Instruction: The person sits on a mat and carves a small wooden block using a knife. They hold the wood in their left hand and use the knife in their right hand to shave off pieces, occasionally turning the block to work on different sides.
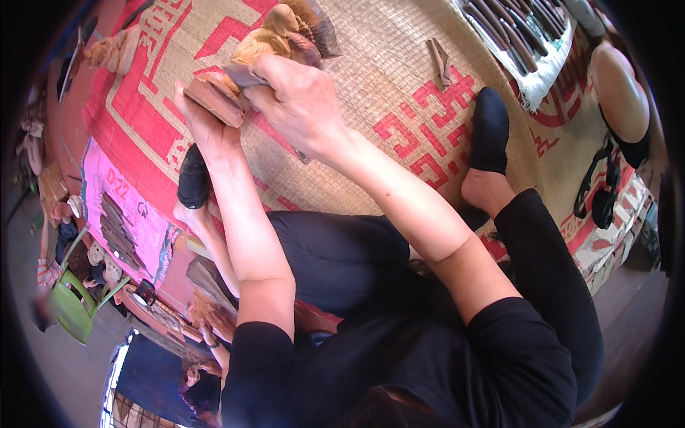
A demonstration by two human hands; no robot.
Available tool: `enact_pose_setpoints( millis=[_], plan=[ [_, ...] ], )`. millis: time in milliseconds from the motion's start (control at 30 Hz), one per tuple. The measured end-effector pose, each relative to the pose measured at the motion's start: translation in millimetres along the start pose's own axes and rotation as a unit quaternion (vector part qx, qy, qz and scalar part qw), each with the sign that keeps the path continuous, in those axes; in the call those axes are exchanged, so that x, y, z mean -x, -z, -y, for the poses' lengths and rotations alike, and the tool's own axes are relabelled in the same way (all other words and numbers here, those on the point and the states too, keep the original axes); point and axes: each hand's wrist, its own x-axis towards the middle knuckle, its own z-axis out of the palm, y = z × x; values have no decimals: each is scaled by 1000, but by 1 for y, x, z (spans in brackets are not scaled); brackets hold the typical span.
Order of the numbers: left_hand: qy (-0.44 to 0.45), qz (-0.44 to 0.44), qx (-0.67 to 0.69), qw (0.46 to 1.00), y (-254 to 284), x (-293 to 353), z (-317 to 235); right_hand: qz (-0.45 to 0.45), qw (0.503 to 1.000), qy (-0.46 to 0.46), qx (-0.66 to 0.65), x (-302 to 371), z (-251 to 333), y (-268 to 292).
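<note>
My left hand (217, 139) is wrapped from below round a reddish-brown wooden block (214, 102) with an orange-brown carved upper part. My right hand (303, 100) is closed, pinching a small dark grey-brown folded piece (244, 75) that looks like sandpaper and presses against the block's upper edge. Just beyond both hands is a yellowish-brown carved wooden piece (265, 44) with rounded shapes and a darker brown end; whether it joins the block is hidden by my right hand. Beneath lies a woven straw mat (371, 64) with red patterns.
Brown folded strips (439, 63) lie on the mat. Several dark-handled tools (503, 32) rest on a white cloth (553, 75) at the far right, near another person's knee (621, 93). Left are a pink cloth (146, 214) with more tools and a green chair (71, 307). My feet flank the work.
</note>
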Motion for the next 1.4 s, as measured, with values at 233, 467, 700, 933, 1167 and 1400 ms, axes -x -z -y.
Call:
enact_pose_setpoints(
  millis=[233, 467, 700, 933, 1167, 1400],
  plan=[
    [2, 61, -25, 998, 8, -2, -2, 121, 991, -6, 57, 21, -12, -1],
    [52, 78, -78, 993, 17, -6, -12, 49, 991, -118, -34, 20, -13, 17],
    [31, -24, -26, 999, 21, -14, -2, 91, 995, -42, 14, 27, -16, 4],
    [-97, 15, -113, 989, -4, 6, -4, 52, 991, -116, -53, 30, -13, 29],
    [-206, 123, -209, 948, -15, 18, -9, 44, 998, -30, -36, -3, 3, 24],
    [-167, 105, -152, 968, -19, 23, -8, 56, 998, 14, 9, -5, 9, 5]
  ],
)
